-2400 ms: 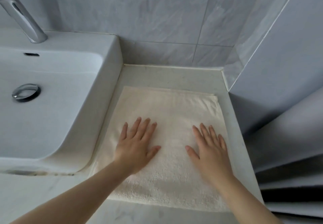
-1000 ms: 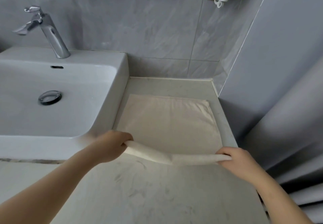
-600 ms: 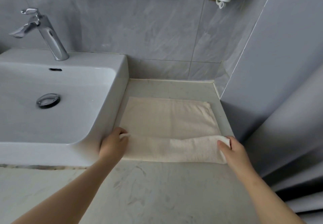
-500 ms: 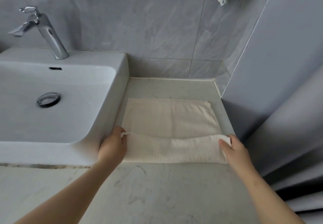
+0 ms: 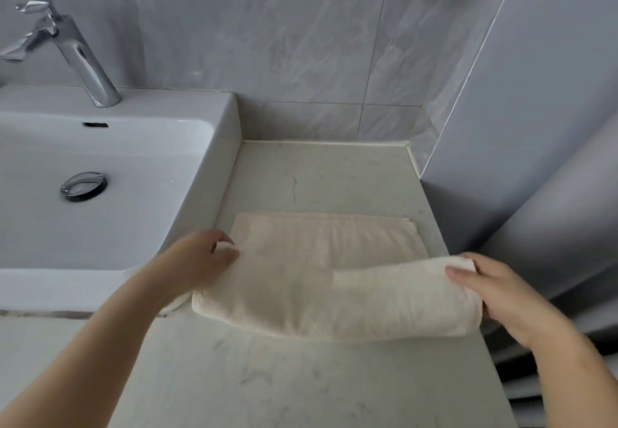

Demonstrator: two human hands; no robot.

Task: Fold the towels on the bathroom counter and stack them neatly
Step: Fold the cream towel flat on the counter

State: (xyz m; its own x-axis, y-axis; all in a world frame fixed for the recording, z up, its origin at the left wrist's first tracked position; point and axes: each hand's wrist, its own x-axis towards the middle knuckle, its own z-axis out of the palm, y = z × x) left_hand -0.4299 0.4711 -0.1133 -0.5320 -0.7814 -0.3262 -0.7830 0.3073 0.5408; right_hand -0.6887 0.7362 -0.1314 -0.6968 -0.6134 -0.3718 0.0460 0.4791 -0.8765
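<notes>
Cream towel (image 5: pixel 317 294) lies on the tabletop (image 5: pixel 301 377), just right of the sink (image 5: pixel 222 146), with its near part folded over the far part. Right hand (image 5: pixel 501 297) grasps the towel's right end, thumb on top, and that end is lifted and rounded. Left hand (image 5: pixel 197 263) is at the towel's left edge, fingers curled and pinching the edge; blurred. Faucet (image 5: pixel 77 56) at the back left.
</notes>
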